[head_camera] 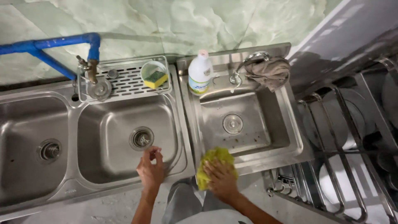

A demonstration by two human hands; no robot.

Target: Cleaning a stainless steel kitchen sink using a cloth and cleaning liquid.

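Steel sinks fill the view from above, with two hands at the near edge. The right hand [222, 179] lies flat on a yellow cloth [214, 166], fingers [212, 168] spread open and pressing it down rather than gripping it; the cloth sits on the near rim of the right sink [273, 124], at its near left corner, just beside the seam where it meets the middle sink [166, 120]. The left hand [150, 168] hovers over the near rim of the middle sink, fingers loosely curled with thumb and forefinger close together; whether they pinch anything cannot be told. That basin has a round drain [141, 138] just beyond the left hand. A third basin [20, 124] with its own drain lies further left. On the far ledge behind the middle sink a perforated tray [124, 81] carries a small bowl [152, 71] holding a yellow and green sponge [155, 78]. A brass tap [89, 68] hangs from a blue pipe [49, 43] running along the pale marbled wall. Behind the right sink stands a white bottle [200, 72] with a pink cap, and to its right a brownish rag [267, 72] is draped over a chrome faucet [237, 76]. A metal dish rack [344, 137] with plates stands at the far right. The right sink bottom shows dark specks near its drain.
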